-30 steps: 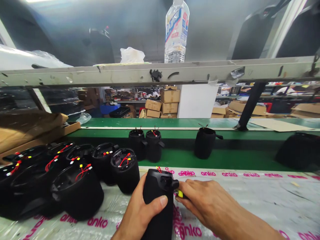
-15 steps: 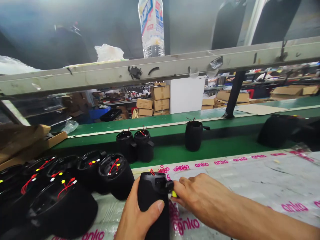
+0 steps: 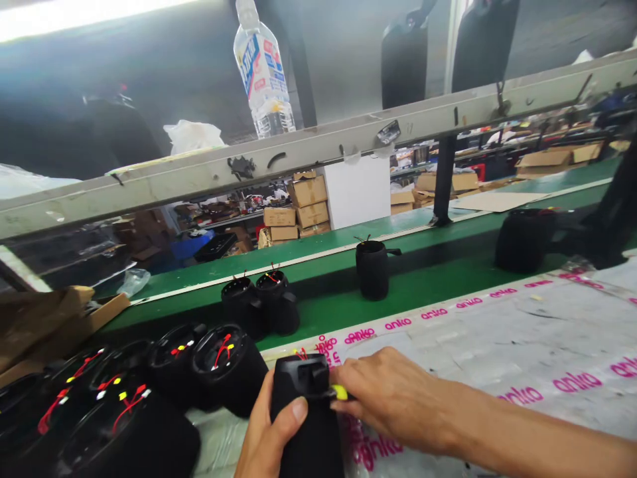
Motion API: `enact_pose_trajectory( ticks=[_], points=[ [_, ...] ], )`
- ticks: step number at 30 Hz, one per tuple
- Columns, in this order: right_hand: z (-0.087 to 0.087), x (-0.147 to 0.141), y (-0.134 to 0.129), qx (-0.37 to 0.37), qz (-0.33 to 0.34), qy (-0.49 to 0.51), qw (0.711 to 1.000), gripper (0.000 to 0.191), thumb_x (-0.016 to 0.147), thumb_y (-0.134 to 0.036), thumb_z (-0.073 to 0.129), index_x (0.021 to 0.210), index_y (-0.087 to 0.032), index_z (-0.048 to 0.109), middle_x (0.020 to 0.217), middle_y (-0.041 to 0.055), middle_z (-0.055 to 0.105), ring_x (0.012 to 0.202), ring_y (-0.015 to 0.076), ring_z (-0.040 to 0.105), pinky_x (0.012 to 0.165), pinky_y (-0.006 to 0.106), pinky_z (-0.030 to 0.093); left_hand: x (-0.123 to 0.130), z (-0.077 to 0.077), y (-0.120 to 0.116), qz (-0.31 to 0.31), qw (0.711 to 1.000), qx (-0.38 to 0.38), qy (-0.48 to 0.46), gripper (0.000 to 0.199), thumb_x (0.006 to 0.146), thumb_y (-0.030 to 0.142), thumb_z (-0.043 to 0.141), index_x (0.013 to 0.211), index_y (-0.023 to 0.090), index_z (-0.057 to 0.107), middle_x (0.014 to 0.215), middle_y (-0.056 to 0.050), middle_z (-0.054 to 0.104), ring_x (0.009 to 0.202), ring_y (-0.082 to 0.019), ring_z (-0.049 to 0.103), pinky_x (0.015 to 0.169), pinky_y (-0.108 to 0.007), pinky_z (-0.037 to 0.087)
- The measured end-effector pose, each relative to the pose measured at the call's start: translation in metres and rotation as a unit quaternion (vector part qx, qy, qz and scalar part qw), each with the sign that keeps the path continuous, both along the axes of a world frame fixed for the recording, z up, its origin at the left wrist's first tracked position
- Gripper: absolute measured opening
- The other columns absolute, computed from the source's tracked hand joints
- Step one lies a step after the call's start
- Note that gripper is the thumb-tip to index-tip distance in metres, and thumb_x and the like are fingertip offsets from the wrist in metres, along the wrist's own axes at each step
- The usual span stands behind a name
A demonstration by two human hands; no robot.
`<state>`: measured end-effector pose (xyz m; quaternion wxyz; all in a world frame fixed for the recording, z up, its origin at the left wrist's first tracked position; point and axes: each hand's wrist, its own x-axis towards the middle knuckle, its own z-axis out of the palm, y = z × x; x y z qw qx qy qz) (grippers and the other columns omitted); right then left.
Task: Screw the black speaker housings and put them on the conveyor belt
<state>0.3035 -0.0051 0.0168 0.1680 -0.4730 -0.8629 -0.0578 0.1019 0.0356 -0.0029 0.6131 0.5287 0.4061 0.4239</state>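
Observation:
My left hand (image 3: 271, 431) is wrapped round a black fabric-covered cylinder that looks like a speaker housing (image 3: 311, 441), thumb across its front. The housing stands tilted slightly, with red wires (image 3: 300, 354) poking up from its top. At the upper right side of the housing, my right hand (image 3: 383, 388) is closed, fingers bent. A small yellow-ended piece (image 3: 340, 392) shows at its fingertips against the housing's side; the rest of it is hidden, and I cannot make out its kind.
Several similar black housings (image 3: 231, 372) with red wires crowd the left. Others, including one housing (image 3: 372, 272), stand on the green belt (image 3: 328, 292). Printed plastic film (image 3: 497, 345) covers the worktop. A metal shelf beam (image 3: 313, 143) crosses above, bearing a plastic bottle (image 3: 263, 76).
The view has tilted and shifted. The black strap-like part beside my right fingers no longer stands out from the housing, and the yellow piece shows more. My left hand keeps its hold.

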Motion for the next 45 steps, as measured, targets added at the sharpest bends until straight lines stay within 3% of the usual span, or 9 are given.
enact_pose_trajectory(
  ticks=[4,8,10,16,20,32,39,45],
  points=[
    [-0.005,-0.005,-0.001,-0.009,-0.036,0.088,0.995,0.009,0.103,-0.032,0.049,0.100,-0.024,0.047,0.083,-0.0038,0.065,0.068,0.0190,0.064,0.056,0.031,0.033,0.001,-0.006,0.004,-0.016,0.997,-0.048,-0.058,0.066,0.065,0.051,0.073,0.122,0.020,0.062,0.116,-0.011,0.071,0.119,-0.037,0.060,0.104,-0.045,0.044],
    [-0.010,-0.004,-0.006,0.038,-0.040,0.031,0.998,0.018,0.096,-0.030,0.061,0.096,-0.024,0.044,0.080,-0.0034,0.064,0.061,0.0196,0.061,0.051,0.033,0.028,-0.002,-0.005,0.002,0.033,0.999,0.003,-0.008,0.076,0.065,0.054,0.075,0.131,0.023,0.054,0.121,-0.009,0.069,0.124,-0.034,0.057,0.110,-0.044,0.037],
    [-0.011,-0.005,-0.009,0.060,-0.043,0.005,0.997,0.021,0.094,-0.029,0.064,0.096,-0.023,0.044,0.079,-0.0032,0.063,0.059,0.0197,0.061,0.049,0.033,0.026,-0.004,-0.002,0.000,0.037,0.999,0.018,0.021,0.078,0.066,0.056,0.074,0.133,0.024,0.050,0.119,-0.009,0.070,0.119,-0.035,0.060,0.106,-0.045,0.041],
    [-0.005,-0.011,-0.008,0.050,-0.049,-0.045,0.996,0.022,0.094,-0.029,0.065,0.094,-0.023,0.044,0.080,-0.0025,0.064,0.058,0.0200,0.061,0.046,0.035,0.023,-0.006,0.003,-0.002,0.056,0.995,0.063,0.052,0.076,0.063,0.057,0.076,0.125,0.022,0.050,0.118,-0.008,0.069,0.114,-0.033,0.061,0.102,-0.041,0.042],
    [-0.003,-0.012,-0.007,0.084,-0.032,-0.060,0.994,0.023,0.093,-0.026,0.066,0.092,-0.023,0.044,0.078,-0.0024,0.062,0.058,0.0201,0.059,0.045,0.036,0.023,-0.005,0.003,-0.003,0.061,0.990,0.099,0.077,0.074,0.065,0.058,0.073,0.125,0.022,0.049,0.120,-0.007,0.066,0.116,-0.032,0.058,0.102,-0.041,0.040],
    [-0.007,-0.012,-0.010,0.103,-0.032,-0.101,0.989,0.023,0.091,-0.023,0.065,0.092,-0.024,0.043,0.076,-0.0026,0.057,0.056,0.0197,0.056,0.043,0.038,0.017,-0.002,0.004,-0.007,0.091,0.985,0.118,0.088,0.071,0.065,0.056,0.073,0.124,0.023,0.051,0.121,-0.007,0.066,0.119,-0.032,0.056,0.103,-0.040,0.040],
    [-0.014,-0.017,-0.017,0.103,-0.071,-0.147,0.981,0.036,0.067,-0.007,0.059,0.096,-0.022,0.043,0.073,-0.0010,0.056,0.049,0.0187,0.052,0.043,0.039,0.005,0.000,0.002,-0.007,0.133,0.970,0.138,0.153,0.071,0.065,0.049,0.072,0.125,0.019,0.047,0.121,-0.012,0.061,0.115,-0.033,0.054,0.105,-0.049,0.034],
    [-0.012,-0.017,-0.017,0.106,-0.060,-0.152,0.981,0.036,0.067,-0.008,0.060,0.095,-0.022,0.043,0.074,-0.0006,0.058,0.050,0.0181,0.054,0.043,0.039,0.006,0.003,0.001,-0.008,0.174,0.959,0.151,0.167,0.070,0.061,0.048,0.074,0.122,0.020,0.051,0.115,-0.011,0.063,0.109,-0.035,0.057,0.101,-0.049,0.039]
  ],
)
